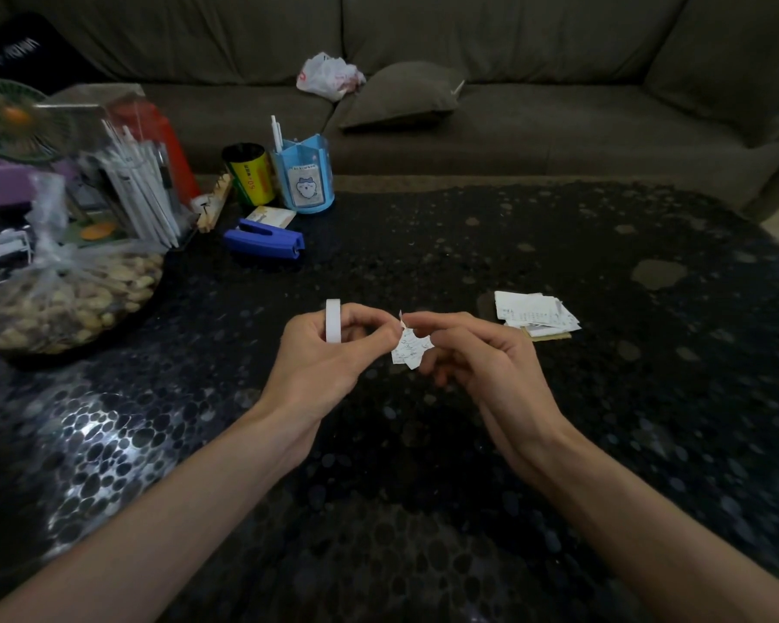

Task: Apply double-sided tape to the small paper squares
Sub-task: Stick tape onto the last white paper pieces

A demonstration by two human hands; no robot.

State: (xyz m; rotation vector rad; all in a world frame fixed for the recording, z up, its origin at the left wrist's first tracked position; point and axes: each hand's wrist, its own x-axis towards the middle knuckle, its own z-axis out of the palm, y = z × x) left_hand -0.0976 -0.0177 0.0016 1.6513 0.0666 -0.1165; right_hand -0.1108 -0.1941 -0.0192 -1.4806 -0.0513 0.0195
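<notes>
Dark table (468, 263), upright tape roll (333, 326), paper squares (409, 350)

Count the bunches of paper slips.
2: small white paper squares pinched in the right hand; a white paper pile on the black table right of it. Others possibly hidden.

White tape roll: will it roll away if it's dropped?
Probably, on its edge: the white ring-shaped tape roll is round and narrow. It seems light; the left hand holds it in curled fingers. Laid flat, it should stay.

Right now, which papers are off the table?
The bunch gripped by the right hand; the pile lies flat on the table beyond it.
</notes>
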